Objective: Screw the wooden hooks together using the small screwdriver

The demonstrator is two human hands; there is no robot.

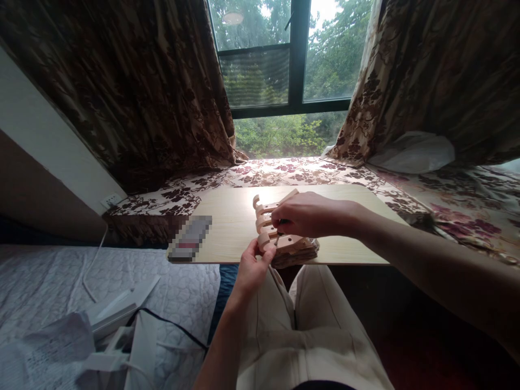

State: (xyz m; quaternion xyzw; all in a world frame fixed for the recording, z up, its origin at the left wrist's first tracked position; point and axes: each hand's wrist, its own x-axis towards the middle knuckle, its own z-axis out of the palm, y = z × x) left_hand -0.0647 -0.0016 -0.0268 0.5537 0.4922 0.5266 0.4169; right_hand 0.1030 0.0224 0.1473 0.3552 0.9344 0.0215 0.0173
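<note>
A wooden rack with several curved hooks (pixel 266 219) lies on a pale wooden board (pixel 231 216) resting over my lap. My left hand (pixel 252 268) pinches the nearest hook from below, at the board's front edge. My right hand (pixel 309 215) reaches in from the right and lies over the rack, fingers closed round a small thin tool whose tip points down at the wood near the left hand. Under the rack sits a stack of further wooden pieces (pixel 298 250), partly hidden by my hands.
A small blurred-out object (pixel 190 244) lies at the board's front left corner. Behind the board runs a floral-covered window ledge (pixel 292 170) with dark curtains either side and a white bag (pixel 412 153) on the right. Papers and white cables (pixel 109 330) lie on the quilted bed at the left.
</note>
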